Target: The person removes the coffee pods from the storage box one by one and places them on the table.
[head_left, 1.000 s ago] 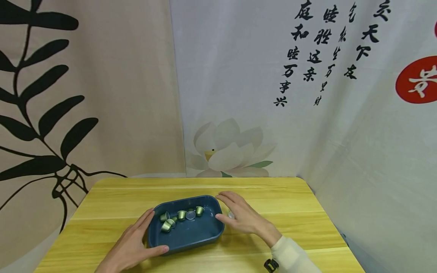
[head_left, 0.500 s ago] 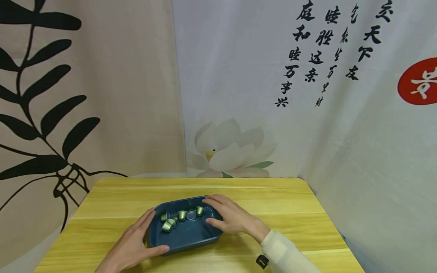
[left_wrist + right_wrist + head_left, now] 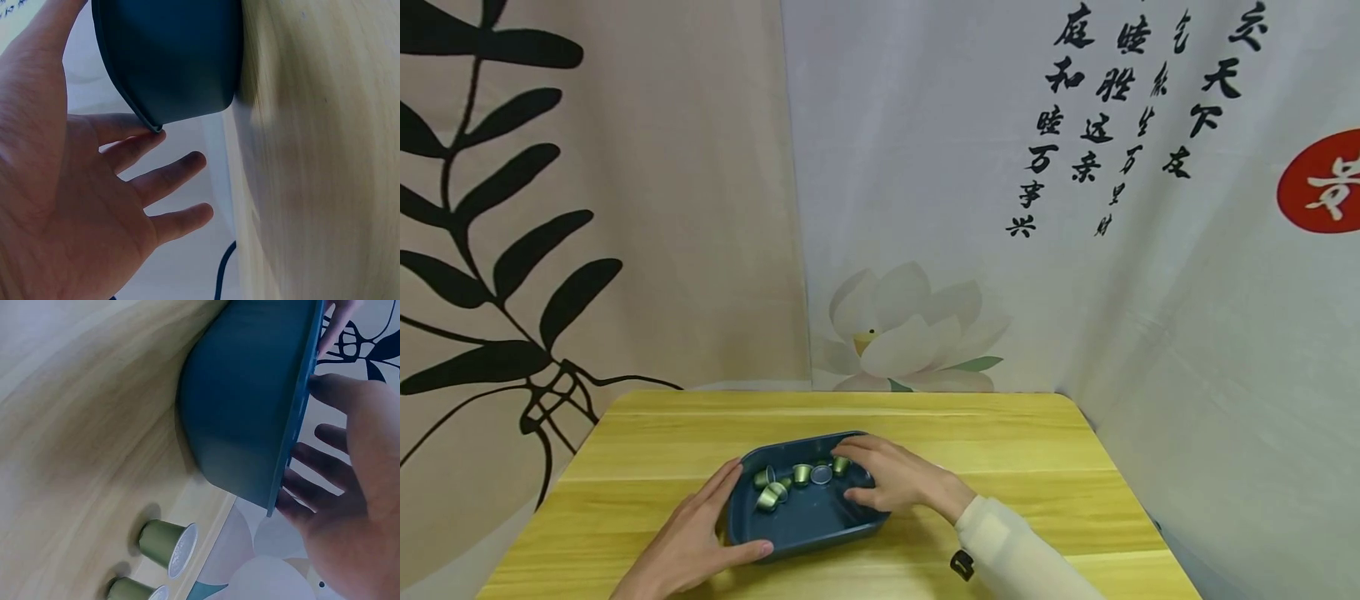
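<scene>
Several green coffee capsules (image 3: 802,475) lie in a dark blue rectangular tray (image 3: 816,512), mostly along its far side and left end. My left hand (image 3: 696,529) rests at the tray's left end, fingers extended by the rim and thumb at the front edge. The right hand (image 3: 898,479) reaches over the right end, fingertips down near a capsule (image 3: 841,467) that they partly cover. In the right wrist view, its fingers go behind the rim, so contact with that capsule is hidden. Two more green capsules (image 3: 165,545) lie on the table beside the tray.
The tray stands on a light wooden table (image 3: 1000,433). Behind it hangs a printed cloth (image 3: 910,167) with leaves, a flower and writing. A dark cable (image 3: 224,272) hangs beyond the table edge in the left wrist view.
My right hand has moved left from beside the tray's right end to over its inside, near the rightmost capsule. The left hand stays at the tray's left end.
</scene>
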Demonstrator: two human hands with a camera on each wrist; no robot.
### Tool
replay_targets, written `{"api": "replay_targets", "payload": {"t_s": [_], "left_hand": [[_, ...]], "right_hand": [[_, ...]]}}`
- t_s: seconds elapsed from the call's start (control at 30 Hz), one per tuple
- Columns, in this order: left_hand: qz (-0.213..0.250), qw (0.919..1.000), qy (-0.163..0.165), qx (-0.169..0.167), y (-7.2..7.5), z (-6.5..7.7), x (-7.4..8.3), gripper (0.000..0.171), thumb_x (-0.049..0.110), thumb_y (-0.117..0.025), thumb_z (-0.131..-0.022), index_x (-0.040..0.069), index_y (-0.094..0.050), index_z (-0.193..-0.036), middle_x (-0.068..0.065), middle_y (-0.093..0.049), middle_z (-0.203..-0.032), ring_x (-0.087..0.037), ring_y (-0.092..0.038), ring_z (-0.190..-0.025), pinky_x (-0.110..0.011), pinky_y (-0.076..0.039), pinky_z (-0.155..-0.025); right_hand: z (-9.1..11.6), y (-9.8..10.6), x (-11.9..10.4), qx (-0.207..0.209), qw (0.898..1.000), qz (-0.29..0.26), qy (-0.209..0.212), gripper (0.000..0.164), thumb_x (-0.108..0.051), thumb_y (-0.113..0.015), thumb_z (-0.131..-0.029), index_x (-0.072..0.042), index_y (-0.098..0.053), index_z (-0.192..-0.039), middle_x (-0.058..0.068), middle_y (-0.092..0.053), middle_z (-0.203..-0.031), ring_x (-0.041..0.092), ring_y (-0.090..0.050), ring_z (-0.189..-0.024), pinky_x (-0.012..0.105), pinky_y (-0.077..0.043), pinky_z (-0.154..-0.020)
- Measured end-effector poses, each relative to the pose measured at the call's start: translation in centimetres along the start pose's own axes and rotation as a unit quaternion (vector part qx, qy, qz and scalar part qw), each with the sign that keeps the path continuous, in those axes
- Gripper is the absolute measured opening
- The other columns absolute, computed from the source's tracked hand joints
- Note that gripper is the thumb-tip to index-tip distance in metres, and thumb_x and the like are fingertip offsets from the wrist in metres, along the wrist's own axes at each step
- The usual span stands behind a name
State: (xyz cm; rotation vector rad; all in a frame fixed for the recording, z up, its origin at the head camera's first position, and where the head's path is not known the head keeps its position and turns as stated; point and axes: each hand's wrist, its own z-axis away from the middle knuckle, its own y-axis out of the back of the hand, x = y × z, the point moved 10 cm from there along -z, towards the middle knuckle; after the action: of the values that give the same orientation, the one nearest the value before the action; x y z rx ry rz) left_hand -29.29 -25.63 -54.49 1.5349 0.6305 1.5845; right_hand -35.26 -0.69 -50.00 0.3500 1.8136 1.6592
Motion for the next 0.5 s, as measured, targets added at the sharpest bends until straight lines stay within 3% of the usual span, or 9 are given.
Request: {"api": "replay_targets", "payload": {"t_s": [0.5], "left_hand": [[0.006,1.0000,0.000,-0.003,-0.1,0.0,0.0,0.138,0.079,-0.085,-0.085,0.005,-0.020,-0.181,-0.028,-0.020,-0.188,-0.063,-0.042,-0.160,-0.083,-0.045,-0.119]], "right_hand": [[-1.9,-1.1,0.0,-0.029,0.998,0.054,0.014,0.060,-0.031,-0.075,-0.111,-0.011,-0.058,-0.165,0.008,-0.058,-0.170,0.023,-0.062,-0.153,0.037,-0.058,-0.124]]}}
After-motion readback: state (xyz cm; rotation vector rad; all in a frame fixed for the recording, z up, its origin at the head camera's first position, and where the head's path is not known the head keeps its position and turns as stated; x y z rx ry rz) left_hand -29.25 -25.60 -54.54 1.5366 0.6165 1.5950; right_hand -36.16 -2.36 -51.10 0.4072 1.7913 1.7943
